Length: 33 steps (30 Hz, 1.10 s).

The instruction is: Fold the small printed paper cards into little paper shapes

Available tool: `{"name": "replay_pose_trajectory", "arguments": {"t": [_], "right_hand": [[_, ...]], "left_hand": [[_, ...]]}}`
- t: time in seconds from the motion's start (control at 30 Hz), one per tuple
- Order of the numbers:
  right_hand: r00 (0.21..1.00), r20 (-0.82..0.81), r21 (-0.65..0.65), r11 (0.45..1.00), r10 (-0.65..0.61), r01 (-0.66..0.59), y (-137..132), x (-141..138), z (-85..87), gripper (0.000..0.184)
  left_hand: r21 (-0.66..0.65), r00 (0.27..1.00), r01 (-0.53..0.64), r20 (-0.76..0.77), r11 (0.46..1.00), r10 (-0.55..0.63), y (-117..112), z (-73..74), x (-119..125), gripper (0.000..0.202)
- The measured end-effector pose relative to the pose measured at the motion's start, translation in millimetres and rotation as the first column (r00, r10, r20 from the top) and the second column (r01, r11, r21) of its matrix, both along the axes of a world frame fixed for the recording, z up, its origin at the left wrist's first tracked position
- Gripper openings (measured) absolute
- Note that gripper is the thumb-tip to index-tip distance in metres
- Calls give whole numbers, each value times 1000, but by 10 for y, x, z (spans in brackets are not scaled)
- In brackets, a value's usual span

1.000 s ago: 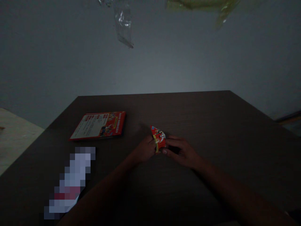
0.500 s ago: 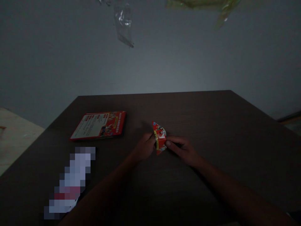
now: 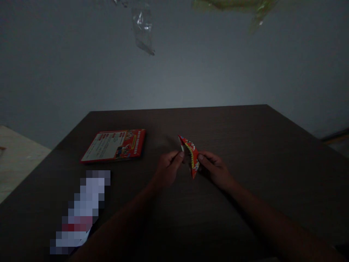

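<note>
head view: left hand [image 3: 168, 168] and right hand [image 3: 216, 169] pinch a folded red paper [image 3: 194, 155], probably light and easily creased; best held by its edges.

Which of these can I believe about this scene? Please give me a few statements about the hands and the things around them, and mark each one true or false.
1. The right hand pinches the red folded piece. True.
2. The left hand lies flat on the table. False: its thumb and fingers are closed together and appear to pinch the left edge of the red folded piece.
3. The red-edged booklet lies to the right of both hands. False: it lies to the left of them.
4. Clear plastic shows against the wall. True.
5. The tabletop is white. False: it is dark.
</note>
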State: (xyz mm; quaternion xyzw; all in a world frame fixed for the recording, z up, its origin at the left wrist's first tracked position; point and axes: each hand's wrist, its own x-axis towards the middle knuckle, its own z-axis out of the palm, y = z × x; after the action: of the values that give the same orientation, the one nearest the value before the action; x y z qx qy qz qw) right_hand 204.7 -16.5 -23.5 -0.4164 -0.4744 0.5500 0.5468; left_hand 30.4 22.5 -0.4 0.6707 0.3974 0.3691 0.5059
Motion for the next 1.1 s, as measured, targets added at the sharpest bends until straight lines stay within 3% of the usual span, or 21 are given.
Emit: {"name": "replay_pose_trajectory", "arguments": {"t": [0.13, 0.27, 0.53, 0.67, 0.77, 0.97, 1.1], "right_hand": [[976, -217, -72, 997, -12, -4, 20, -22, 16, 18], [953, -302, -85, 995, 28, -57, 28, -48, 63, 16], [963, -229, -101, 981, 141, -168, 53, -46, -25, 22], [989, -123, -112, 989, 79, -93, 55, -43, -15, 28], [999, -35, -137, 990, -16, 11, 57, -36, 20, 34], [998, 37, -153, 987, -44, 49, 73, -15, 21, 36], [999, 26, -130, 991, -29, 32, 78, -10, -19, 32]], "left_hand": [[40, 997, -59, -53, 997, 62, -12, 27, -3, 35], [37, 998, -1, -63, 999, 3, -20, 0, 24, 36], [-9, 996, -30, -83, 1000, 29, -4, -36, 53, 32], [74, 967, -140, -203, 987, 152, 35, -19, 35, 31], [198, 878, -225, -383, 954, 286, 109, 0, -13, 31], [365, 560, -315, -673, 876, 483, 330, 26, -144, 36], [341, 508, -304, -732, 889, 454, 415, 1, -182, 39]]}}
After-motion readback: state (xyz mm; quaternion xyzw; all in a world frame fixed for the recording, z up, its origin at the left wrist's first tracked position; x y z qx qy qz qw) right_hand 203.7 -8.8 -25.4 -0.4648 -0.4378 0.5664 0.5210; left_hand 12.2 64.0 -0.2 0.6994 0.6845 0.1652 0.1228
